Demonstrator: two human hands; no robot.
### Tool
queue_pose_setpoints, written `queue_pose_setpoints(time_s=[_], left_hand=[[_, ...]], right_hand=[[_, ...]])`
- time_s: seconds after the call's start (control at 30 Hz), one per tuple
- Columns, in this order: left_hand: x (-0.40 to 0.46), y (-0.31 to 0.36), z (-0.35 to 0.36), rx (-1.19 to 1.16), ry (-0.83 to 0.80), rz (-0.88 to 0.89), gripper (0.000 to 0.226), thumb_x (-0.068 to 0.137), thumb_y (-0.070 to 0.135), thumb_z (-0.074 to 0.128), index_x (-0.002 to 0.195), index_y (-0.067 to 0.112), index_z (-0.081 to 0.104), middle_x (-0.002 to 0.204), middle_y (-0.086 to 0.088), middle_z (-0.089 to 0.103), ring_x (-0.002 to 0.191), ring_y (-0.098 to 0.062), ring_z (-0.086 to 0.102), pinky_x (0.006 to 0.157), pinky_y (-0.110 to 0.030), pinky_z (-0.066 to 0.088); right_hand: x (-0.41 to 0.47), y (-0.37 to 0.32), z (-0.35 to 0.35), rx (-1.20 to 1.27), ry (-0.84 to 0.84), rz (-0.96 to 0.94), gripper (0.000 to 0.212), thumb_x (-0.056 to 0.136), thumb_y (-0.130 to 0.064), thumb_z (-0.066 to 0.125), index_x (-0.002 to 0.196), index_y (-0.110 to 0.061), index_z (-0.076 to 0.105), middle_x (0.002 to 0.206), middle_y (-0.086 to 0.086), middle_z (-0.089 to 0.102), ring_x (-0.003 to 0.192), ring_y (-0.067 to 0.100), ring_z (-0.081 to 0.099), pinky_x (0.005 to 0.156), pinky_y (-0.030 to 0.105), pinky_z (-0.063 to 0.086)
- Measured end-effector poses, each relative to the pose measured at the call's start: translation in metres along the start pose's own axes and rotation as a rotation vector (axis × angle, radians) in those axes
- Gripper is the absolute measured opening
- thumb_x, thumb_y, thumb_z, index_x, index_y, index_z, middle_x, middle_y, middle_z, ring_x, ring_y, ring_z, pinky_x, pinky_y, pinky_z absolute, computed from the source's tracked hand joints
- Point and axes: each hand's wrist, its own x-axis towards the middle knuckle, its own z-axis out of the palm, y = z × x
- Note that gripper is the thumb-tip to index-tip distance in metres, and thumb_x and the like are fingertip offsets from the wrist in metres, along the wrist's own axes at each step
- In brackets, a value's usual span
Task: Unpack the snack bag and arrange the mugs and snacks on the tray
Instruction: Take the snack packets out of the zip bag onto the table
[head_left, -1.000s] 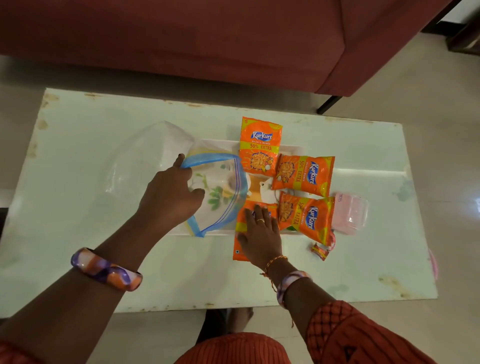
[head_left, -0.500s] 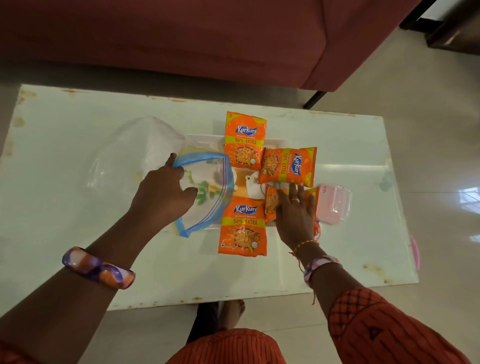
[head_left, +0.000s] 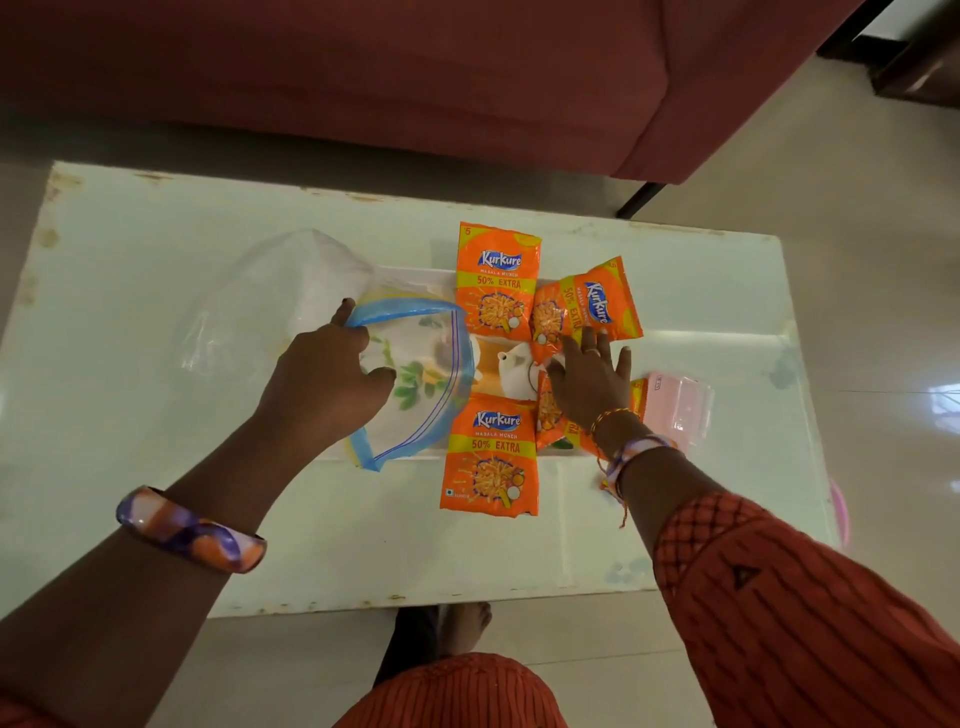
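A white tray (head_left: 415, 274) with a teapot picture lies mid-table. My left hand (head_left: 332, 384) grips the blue rim of a clear zip bag (head_left: 270, 301) that lies open over the tray's left part. Three orange Kurkure packets show fully: one at the far edge (head_left: 497, 283), one tilted at the far right (head_left: 587, 306), one at the near edge (head_left: 491, 457). A fourth packet (head_left: 549, 413) lies mostly under my right hand (head_left: 592, 384), which rests flat with fingers spread, its fingertips touching the tilted packet. No mug is in view.
A pink plastic box (head_left: 680, 408) sits on the white table (head_left: 156, 234) just right of the tray. A red sofa (head_left: 415, 78) stands beyond the far edge. My foot (head_left: 462, 623) shows under the near edge.
My right hand left the near packet, moved right onto the fourth packet, then reached up to the far right packet, which has tilted. My left hand kept hold of the bag.
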Motion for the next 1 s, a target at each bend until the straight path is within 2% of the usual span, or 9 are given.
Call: queue_pose_setpoints(time_s=[0.13,0.3,0.5,0.6,0.67,0.73,0.8,0.87,1.0], left_hand=[[-0.001,0.003,0.001,-0.006,-0.018,0.005,0.012,0.084,0.023,0.057,0.078,0.016,0.05,0.153,-0.002,0.03,0.114,-0.033,0.053,0.088,-0.033,0.041],[-0.002,0.004,0.003,0.004,0.004,-0.009,0.041,0.084,0.022,0.057,0.119,0.0,0.054,0.152,-0.006,0.032,0.122,-0.032,0.049,0.095,-0.034,0.039],[-0.004,0.001,0.004,0.046,0.007,0.023,0.028,0.083,0.018,0.057,0.1,-0.004,0.059,0.155,0.0,0.024,0.111,-0.034,0.056,0.086,-0.035,0.043],[-0.009,-0.002,0.003,0.039,0.111,0.051,0.011,0.079,0.004,0.055,0.09,0.001,0.056,0.15,-0.006,0.035,0.107,-0.036,0.058,0.083,-0.033,0.044],[-0.016,-0.004,0.0,-0.034,0.23,0.013,0.032,0.077,-0.003,0.05,0.107,0.001,0.061,0.138,-0.011,0.051,0.11,-0.037,0.056,0.089,-0.037,0.046],[-0.024,-0.004,-0.009,-0.069,0.332,-0.02,0.044,0.077,-0.003,0.046,0.113,0.014,0.063,0.125,-0.011,0.061,0.11,-0.037,0.057,0.089,-0.041,0.048],[-0.033,-0.006,-0.023,-0.032,0.375,0.006,0.044,0.076,-0.003,0.043,0.102,0.022,0.069,0.116,-0.009,0.064,0.104,-0.033,0.059,0.082,-0.039,0.048],[-0.042,-0.007,-0.043,-0.012,0.377,0.06,0.042,0.074,-0.006,0.042,0.08,0.025,0.071,0.11,-0.008,0.066,0.098,-0.03,0.061,0.08,-0.038,0.05],[-0.065,-0.003,-0.087,0.082,0.229,0.198,0.051,0.071,-0.011,0.04,0.049,0.031,0.055,0.102,-0.003,0.068,0.083,-0.019,0.056,0.071,-0.032,0.05]], right_hand=[[-0.031,-0.005,0.022,-0.072,0.009,-0.071,0.051,0.096,-0.029,0.032,0.145,-0.021,0.024,0.158,0.011,0.013,0.147,0.032,0.004,0.116,0.055,0.001],[-0.053,0.003,0.044,-0.161,-0.042,-0.113,0.054,0.095,-0.018,0.035,0.146,-0.017,0.02,0.158,0.014,0.011,0.146,0.035,0.001,0.114,0.058,-0.004],[-0.057,0.019,0.037,-0.136,0.01,-0.194,0.062,0.094,-0.007,0.037,0.148,-0.025,0.014,0.159,0.013,0.004,0.146,0.036,-0.007,0.114,0.055,-0.009],[-0.065,0.01,0.033,-0.027,0.09,-0.216,0.069,0.094,-0.017,0.045,0.149,-0.027,0.005,0.159,0.01,-0.002,0.146,0.033,-0.008,0.115,0.054,-0.008],[-0.074,-0.006,0.027,0.117,0.12,-0.227,0.073,0.093,-0.02,0.047,0.149,-0.027,0.001,0.159,0.007,-0.001,0.147,0.028,-0.001,0.117,0.05,-0.002],[-0.082,-0.024,0.019,0.373,0.139,-0.237,0.078,0.09,-0.013,0.052,0.149,-0.026,0.003,0.158,0.008,0.015,0.142,0.028,0.027,0.115,0.045,0.022],[-0.088,-0.042,0.007,0.688,0.127,-0.256,0.077,0.088,-0.004,0.054,0.149,-0.022,0.009,0.149,0.013,0.037,0.128,0.03,0.049,0.1,0.038,0.041],[-0.093,-0.057,-0.013,0.891,0.115,-0.272,0.078,0.087,0.0,0.055,0.148,-0.021,0.011,0.141,0.014,0.048,0.124,0.028,0.053,0.096,0.037,0.045],[-0.101,-0.072,-0.069,0.947,0.16,-0.52,0.094,0.074,-0.008,0.074,0.147,-0.019,0.014,0.145,-0.008,0.027,0.135,0.01,0.028,0.107,0.024,0.03]])
